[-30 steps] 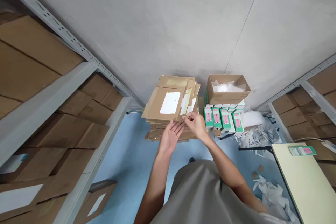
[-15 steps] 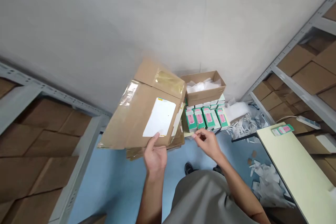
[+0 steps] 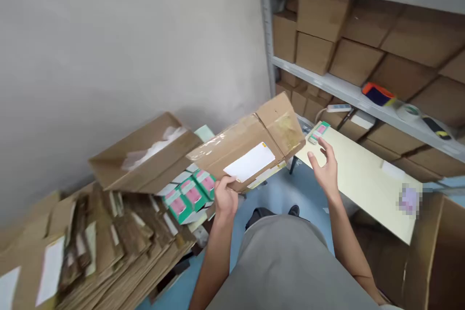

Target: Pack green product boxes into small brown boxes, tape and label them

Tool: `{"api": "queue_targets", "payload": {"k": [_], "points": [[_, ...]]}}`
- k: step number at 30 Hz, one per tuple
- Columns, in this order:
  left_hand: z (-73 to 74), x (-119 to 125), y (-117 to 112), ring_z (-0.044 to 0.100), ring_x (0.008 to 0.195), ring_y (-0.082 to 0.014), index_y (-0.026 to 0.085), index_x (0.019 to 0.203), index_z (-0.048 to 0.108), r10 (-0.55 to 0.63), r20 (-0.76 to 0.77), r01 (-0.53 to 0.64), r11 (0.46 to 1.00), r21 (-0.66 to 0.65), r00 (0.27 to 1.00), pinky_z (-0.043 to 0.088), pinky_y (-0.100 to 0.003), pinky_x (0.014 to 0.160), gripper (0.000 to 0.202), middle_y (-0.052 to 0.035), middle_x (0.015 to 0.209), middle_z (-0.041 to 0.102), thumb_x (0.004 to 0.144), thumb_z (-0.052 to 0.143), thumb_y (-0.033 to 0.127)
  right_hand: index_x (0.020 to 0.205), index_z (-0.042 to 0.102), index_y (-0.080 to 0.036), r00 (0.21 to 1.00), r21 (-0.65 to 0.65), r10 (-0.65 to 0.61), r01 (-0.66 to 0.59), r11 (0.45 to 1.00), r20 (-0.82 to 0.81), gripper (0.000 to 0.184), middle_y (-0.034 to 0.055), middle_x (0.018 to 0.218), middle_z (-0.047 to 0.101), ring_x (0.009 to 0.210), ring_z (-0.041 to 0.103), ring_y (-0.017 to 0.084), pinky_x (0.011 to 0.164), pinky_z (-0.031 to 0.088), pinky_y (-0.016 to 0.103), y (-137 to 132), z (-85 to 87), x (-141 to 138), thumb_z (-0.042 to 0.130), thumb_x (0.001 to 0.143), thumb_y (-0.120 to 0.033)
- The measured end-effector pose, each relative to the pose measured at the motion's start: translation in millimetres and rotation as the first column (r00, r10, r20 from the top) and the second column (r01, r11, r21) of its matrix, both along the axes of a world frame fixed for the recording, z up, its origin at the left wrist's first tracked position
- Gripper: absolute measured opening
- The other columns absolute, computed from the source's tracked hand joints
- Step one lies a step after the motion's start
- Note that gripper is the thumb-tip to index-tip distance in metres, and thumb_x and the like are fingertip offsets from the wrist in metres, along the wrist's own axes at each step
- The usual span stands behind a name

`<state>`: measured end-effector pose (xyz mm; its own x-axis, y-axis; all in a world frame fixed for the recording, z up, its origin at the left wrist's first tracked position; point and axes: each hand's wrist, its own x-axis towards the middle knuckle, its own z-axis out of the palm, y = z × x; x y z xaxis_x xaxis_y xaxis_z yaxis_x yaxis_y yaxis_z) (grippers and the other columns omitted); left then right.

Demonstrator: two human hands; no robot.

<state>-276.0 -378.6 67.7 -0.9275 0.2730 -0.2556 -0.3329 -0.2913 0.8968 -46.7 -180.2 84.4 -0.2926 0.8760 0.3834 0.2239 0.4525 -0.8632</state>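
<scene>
My left hand point(image 3: 225, 197) grips the lower edge of a flattened cardboard box point(image 3: 232, 150), its thumb lying over the face. A white label point(image 3: 250, 162) and shiny clear tape show on that face. With fingers apart and nothing in it, my right hand point(image 3: 326, 167) is over the near end of a pale yellow table point(image 3: 359, 174). Just beyond its fingertips lies a small green and pink box point(image 3: 320, 130) on the tabletop. Several similar green and pink boxes point(image 3: 191, 193) stand left of my left hand, partly covered by the cardboard.
An open carton point(image 3: 145, 164) with white wrapping inside stands by the wall. Stacked flattened cardboard point(image 3: 119, 252) fills the lower left. Shelves point(image 3: 327, 82) of brown boxes run along the right, holding a tape roll point(image 3: 407, 112). A large open carton point(image 3: 423, 247) stands lower right.
My view has swung right, towards the table and shelves. The flattened box has come along in my left hand and tilted. My right hand has opened and moved over to the table.
</scene>
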Motion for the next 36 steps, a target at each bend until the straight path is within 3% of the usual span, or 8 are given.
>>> {"api": "queue_targets", "payload": {"k": [4,9,13,18,23,29,32,36], "points": [[-20.5,31,101,0.073,0.090,-0.0212,0.024,0.072,0.068,-0.327,-0.028,0.322,0.939,-0.120,0.945,0.061,-0.032,0.086,0.019,0.0020,0.084,0.078,0.056,0.075,0.029,0.162,0.061,-0.030,0.979,-0.107,-0.201,0.204,0.973,0.042,0.066,0.0168,0.164,0.067,0.150,0.066,0.036,0.121,0.057,0.062,51,-30.6,71,0.073,0.101,-0.050],[-60.1,50,209,0.069,0.082,-0.0235,0.023,0.076,0.072,-0.734,-0.046,0.687,0.654,-0.316,0.677,0.058,-0.034,0.077,0.020,-0.0028,0.084,0.078,0.059,0.071,0.034,0.135,0.073,-0.021,0.918,-0.310,-0.381,0.397,0.864,0.112,0.054,0.0177,0.131,0.083,0.117,0.079,0.033,0.099,0.065,0.051,94,-88.1,139,0.074,0.090,-0.050],[-96.8,58,293,0.071,0.092,-0.0254,0.024,0.085,0.068,-0.875,-0.107,0.758,0.465,-0.457,0.472,0.059,-0.034,0.084,0.020,-0.0038,0.088,0.077,0.070,0.071,0.038,0.110,0.070,-0.023,0.870,-0.426,-0.464,0.487,0.763,0.164,0.042,0.0134,0.108,0.085,0.100,0.079,0.030,0.088,0.065,0.044,118,-128.7,172,0.071,0.082,-0.054],[-129.3,85,375,0.073,0.122,-0.0279,0.025,0.102,0.065,-0.954,-0.074,0.798,0.284,-0.531,0.290,0.054,-0.039,0.116,0.014,-0.0108,0.117,0.079,0.093,0.064,0.036,0.096,0.062,-0.026,0.731,-0.417,-0.551,0.683,0.600,0.403,0.026,0.0151,0.103,0.082,0.101,0.079,0.032,0.100,0.065,0.051,138,-159.5,180,0.064,0.084,-0.048],[-146.4,107,420,0.069,0.137,-0.0281,0.023,0.113,0.065,-0.994,0.045,0.859,0.062,-0.508,0.098,0.047,-0.042,0.129,0.018,-0.0129,0.132,0.078,0.096,0.060,0.027,0.118,0.065,-0.021,0.626,-0.478,-0.599,0.776,0.413,0.499,0.036,0.0225,0.127,0.082,0.121,0.079,0.034,0.110,0.064,0.053,148,-177.1,171,0.062,0.086,-0.036],[-145.4,117,442,0.063,0.153,-0.0300,0.019,0.134,0.072,-0.998,0.039,0.889,-0.067,-0.453,-0.056,0.044,-0.045,0.135,0.045,-0.0143,0.151,0.076,0.093,0.055,0.023,0.141,0.065,-0.017,0.725,-0.552,-0.548,0.681,0.482,0.417,0.055,0.0218,0.146,0.078,0.134,0.076,0.030,0.120,0.060,0.054,155,-179.1,167,0.059,0.089,-0.034],[-138.3,121,446,0.062,0.156,-0.0289,0.017,0.141,0.074,-0.996,0.049,0.872,-0.085,-0.482,-0.070,0.042,-0.044,0.137,0.047,-0.0137,0.156,0.075,0.102,0.051,0.029,0.144,0.065,-0.011,0.760,-0.581,-0.513,0.642,0.500,0.399,0.059,0.0263,0.149,0.076,0.136,0.076,0.032,0.118,0.062,0.054,158,-173.3,175,0.054,0.092,-0.037],[-132.3,128,449,0.069,0.146,-0.0315,0.015,0.136,0.078,-1.000,0.009,0.794,-0.020,-0.607,-0.019,0.050,-0.043,0.130,0.047,-0.0168,0.148,0.079,0.111,0.050,0.044,0.155,0.063,-0.013,0.770,-0.648,-0.537,0.609,0.458,0.344,0.066,0.0243,0.161,0.070,0.133,0.078,0.032,0.108,0.067,0.051,158,-161.1,188,0.044,0.105,-0.051]]}}
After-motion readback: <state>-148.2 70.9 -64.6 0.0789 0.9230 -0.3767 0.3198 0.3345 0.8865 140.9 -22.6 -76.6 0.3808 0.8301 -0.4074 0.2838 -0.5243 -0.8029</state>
